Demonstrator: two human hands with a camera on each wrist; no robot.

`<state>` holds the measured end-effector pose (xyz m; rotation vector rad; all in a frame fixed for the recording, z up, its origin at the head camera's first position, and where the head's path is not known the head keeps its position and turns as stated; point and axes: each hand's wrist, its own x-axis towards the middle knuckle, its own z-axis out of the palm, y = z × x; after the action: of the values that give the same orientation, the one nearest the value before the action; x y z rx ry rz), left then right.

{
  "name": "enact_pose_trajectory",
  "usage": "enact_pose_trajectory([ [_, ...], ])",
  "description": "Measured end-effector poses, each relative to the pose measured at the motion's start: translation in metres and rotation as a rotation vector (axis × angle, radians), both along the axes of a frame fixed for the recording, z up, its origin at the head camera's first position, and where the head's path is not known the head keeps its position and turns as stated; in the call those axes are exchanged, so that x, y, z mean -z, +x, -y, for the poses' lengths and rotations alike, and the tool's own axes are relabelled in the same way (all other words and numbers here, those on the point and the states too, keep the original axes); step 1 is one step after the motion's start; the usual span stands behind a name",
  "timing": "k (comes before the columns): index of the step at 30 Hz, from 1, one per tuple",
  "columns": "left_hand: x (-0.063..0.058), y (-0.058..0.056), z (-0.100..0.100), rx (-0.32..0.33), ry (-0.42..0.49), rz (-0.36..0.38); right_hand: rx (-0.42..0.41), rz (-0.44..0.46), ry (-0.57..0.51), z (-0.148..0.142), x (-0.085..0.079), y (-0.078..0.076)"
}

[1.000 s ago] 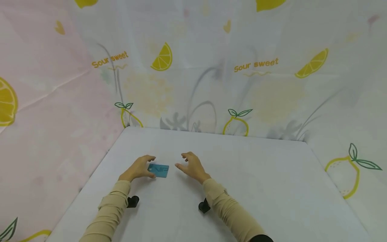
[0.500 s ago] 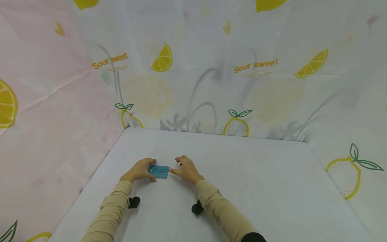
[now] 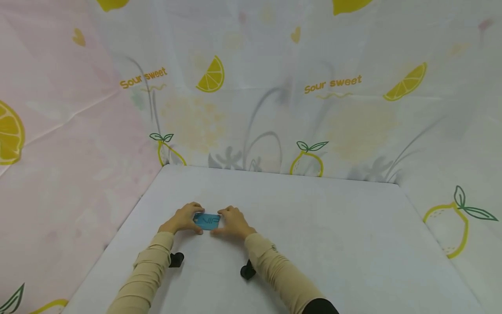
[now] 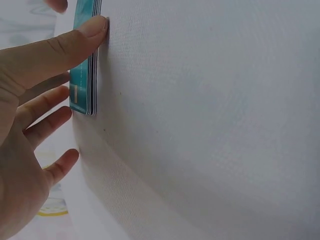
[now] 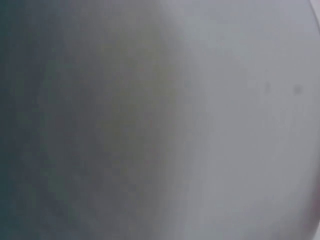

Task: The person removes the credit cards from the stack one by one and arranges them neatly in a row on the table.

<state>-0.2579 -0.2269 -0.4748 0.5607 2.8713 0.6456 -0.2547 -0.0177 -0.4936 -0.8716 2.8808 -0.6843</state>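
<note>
A small stack of teal cards (image 3: 209, 222), the top one printed "VIP", lies on the white table. My left hand (image 3: 185, 219) holds its left end. In the left wrist view the thumb (image 4: 75, 47) lies against the near long edge of the stack (image 4: 80, 90), where several layered edges show, with the fingers (image 4: 47, 107) on the far side. My right hand (image 3: 234, 223) curls around the right end, index fingertip at the far corner and thumb along the near edge. The right wrist view is only a grey blur, so the right grip is hidden there.
The white tabletop (image 3: 333, 226) meets a lemon-print cloth backdrop (image 3: 251, 109) at the back, with pink cloth (image 3: 78, 174) along the left side. Black wrist camera mounts (image 3: 248, 271) hang below both beige sleeves (image 3: 280, 272).
My right hand has moved left, from apart to around the right end of the card stack. My left hand has shifted only slightly and the stack has stayed nearly in place.
</note>
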Motion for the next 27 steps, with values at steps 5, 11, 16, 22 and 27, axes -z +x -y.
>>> enact_pose_trajectory([
  [5, -0.001, 0.0, -0.001, -0.005, 0.005, -0.003, 0.015, -0.013, 0.07, 0.007, 0.002, 0.002],
  [11, -0.002, 0.001, -0.001, -0.005, -0.002, -0.034, 0.026, -0.055, 0.061, 0.015, 0.002, 0.007],
  [16, -0.001, 0.002, -0.001, -0.023, 0.009, -0.041, 0.095, -0.042, 0.042, 0.022, 0.0, 0.009],
  [22, 0.0, 0.001, -0.002, -0.031, 0.01, -0.034, 0.121, 0.034, -0.017, 0.023, -0.001, 0.006],
  [27, 0.0, 0.001, -0.002, -0.023, 0.013, -0.046, 0.126, 0.07, -0.043, 0.023, -0.002, 0.004],
])
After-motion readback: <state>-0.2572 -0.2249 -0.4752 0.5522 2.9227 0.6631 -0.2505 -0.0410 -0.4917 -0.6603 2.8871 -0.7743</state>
